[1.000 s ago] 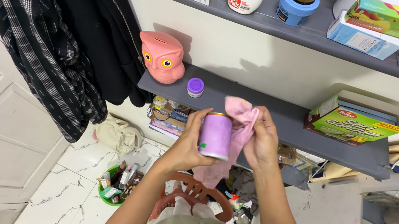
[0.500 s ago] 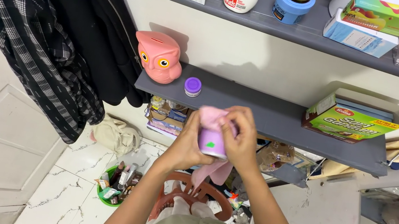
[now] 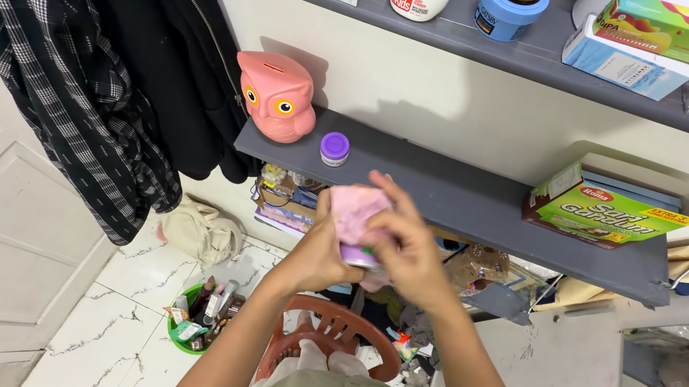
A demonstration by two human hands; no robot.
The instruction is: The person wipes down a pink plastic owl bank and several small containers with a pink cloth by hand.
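Both my hands meet in front of the lower grey shelf (image 3: 475, 205). My left hand (image 3: 317, 250) grips a small purple can (image 3: 360, 256) from the left, only its lower rim showing. My right hand (image 3: 405, 237) presses a pink cloth (image 3: 353, 207) over the can's top and side. On the shelf just behind stand a little jar with a purple lid (image 3: 334, 148) and a pink owl-shaped money box (image 3: 276, 96).
A green and yellow box (image 3: 610, 212) lies on the lower shelf's right. The upper shelf (image 3: 537, 62) carries bottles, jars and boxes. Dark and checked clothes (image 3: 95, 55) hang at left. Below are a brown plastic chair (image 3: 335, 329), a green basket (image 3: 194, 323) and clutter.
The can, plainly visible a second ago with the cloth beside it, is now wrapped by the cloth. My right hand moved over its top and both hands shifted slightly.
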